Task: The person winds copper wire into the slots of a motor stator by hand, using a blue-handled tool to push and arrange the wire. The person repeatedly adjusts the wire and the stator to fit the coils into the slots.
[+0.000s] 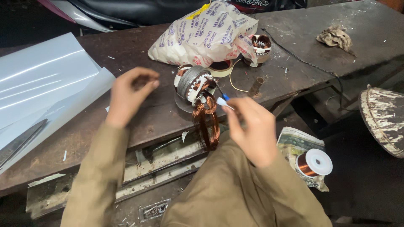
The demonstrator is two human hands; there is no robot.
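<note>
A motor stator (192,84) with grey laminations and copper windings lies on the dark workbench (139,122). A loose loop of copper coil (206,124) hangs from it over the bench's front edge. My right hand (250,130) pinches a small white strip (221,102) close to the top of that coil. My left hand (130,94) hovers to the left of the stator with its fingers curled together; whether it holds something thin I cannot tell. Both arms wear khaki sleeves.
A printed white plastic bag (206,35) lies behind the stator, with a second stator (259,49) and a tape roll (221,67) beside it. White sheets (42,84) lie left. A copper wire spool (313,163) sits lower right. A rag (336,37) and a round rusty lid (385,120) are right.
</note>
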